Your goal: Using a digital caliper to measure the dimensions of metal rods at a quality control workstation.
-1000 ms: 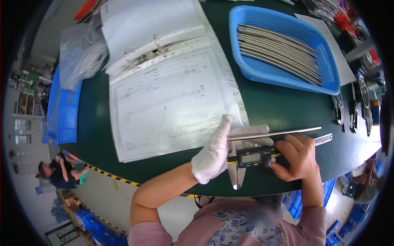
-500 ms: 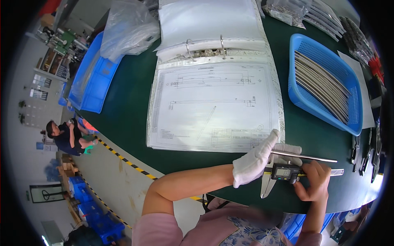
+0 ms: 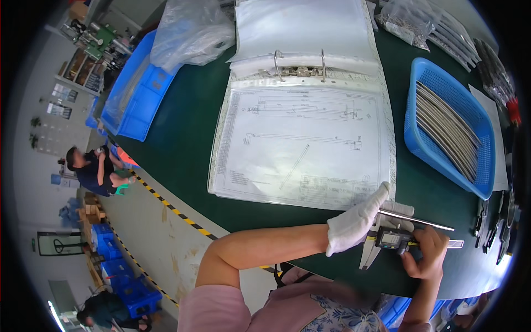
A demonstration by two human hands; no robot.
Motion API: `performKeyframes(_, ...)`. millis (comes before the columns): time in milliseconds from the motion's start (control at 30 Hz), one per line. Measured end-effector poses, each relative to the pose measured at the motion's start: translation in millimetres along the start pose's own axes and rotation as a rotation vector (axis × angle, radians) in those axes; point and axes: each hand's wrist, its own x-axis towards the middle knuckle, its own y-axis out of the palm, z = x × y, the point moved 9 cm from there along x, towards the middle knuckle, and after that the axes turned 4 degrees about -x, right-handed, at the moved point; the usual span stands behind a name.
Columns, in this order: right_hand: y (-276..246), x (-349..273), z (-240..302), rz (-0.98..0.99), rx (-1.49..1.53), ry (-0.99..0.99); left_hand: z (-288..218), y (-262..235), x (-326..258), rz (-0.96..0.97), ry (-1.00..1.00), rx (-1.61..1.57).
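Observation:
My left hand (image 3: 355,226), in a white glove, is closed on one end of a thin metal rod (image 3: 425,221). The rod points to the right, over the table's near edge area. Just below it lies a digital caliper (image 3: 390,238), held in my bare right hand (image 3: 429,255) by its sliding part. The caliper's jaws are up against the gloved hand at the rod's left end; whether they touch the rod is hidden. Beyond my hands an open ring binder (image 3: 301,196) shows a technical drawing (image 3: 310,146) in a clear sleeve.
A blue basket (image 3: 410,124) of similar metal rods (image 3: 445,130) stands at the right. Hand tools (image 3: 500,221) lie beside it. A blue bin (image 3: 133,119) and plastic bag (image 3: 191,36) are at the left; bagged parts (image 3: 406,25) lie far right. A person (image 3: 94,171) sits across the floor.
The whole scene has shifted in view, the binder and basket to the right and slightly down. Both hands keep their hold on rod and caliper. Another person shows more at the lower left.

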Motion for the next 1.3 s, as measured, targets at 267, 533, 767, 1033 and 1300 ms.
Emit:
performKeyframes(267, -4.8, 7.3, -0.4, -0.040, -0.052, -0.067, 12.9, 25.0, 10.2, 0.078, -0.683, -1.239)
performKeyframes(533, -13.0, 7.3, 2.6, -0.091, 0.008, -0.086, 3.2, 26.3, 14.7, 0.122, -0.718, -1.391)
performKeyframes(767, -13.3, 6.8, 5.5, -0.117, 0.055, -0.095, 3.7, 28.7, 14.4, 0.107, -0.706, -1.334)
performKeyframes(1033, -12.1, 7.6, 8.0, -0.135, 0.086, -0.105, 5.3, 26.5, 11.3, 0.088, -0.710, -1.218)
performKeyframes(1300, -11.8, 7.5, 8.5, -0.115, 0.099, -0.110, 9.5, 27.0, 11.7, 0.108, -0.656, -1.233)
